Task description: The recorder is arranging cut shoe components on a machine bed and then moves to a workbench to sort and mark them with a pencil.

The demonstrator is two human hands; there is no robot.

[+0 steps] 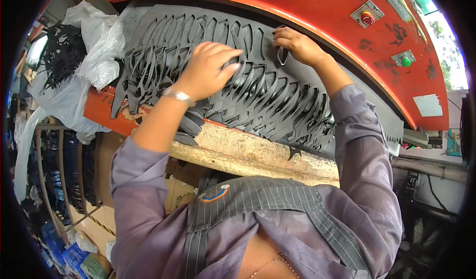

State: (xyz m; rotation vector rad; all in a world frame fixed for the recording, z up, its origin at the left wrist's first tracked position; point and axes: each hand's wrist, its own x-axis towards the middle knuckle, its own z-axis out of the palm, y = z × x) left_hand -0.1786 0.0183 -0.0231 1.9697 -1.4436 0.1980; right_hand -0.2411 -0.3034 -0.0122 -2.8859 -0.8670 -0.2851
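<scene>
A large dark grey foam-like sheet (292,71) lies across the work surface, cut through with rows of narrow leaf-shaped slots. In its far row, my right hand (297,46) pinches a thin, dark, pointed loop-shaped frame, resembling a cutting die (282,56), which stands on the sheet. My left hand (208,68) is over the middle of the slotted area, fingers and thumb curled around dark cut pieces (232,61); how many it holds is hidden. Below my left wrist, dark curved cut pieces (191,123) are stacked at the near edge.
Beyond the sheet rises a red machine (317,6) with a red push button (367,18) and a green one (406,61). A worn wooden edge (248,155) runs along my side. At left, white plastic bags (101,41) sit beside black scrap strips (64,51).
</scene>
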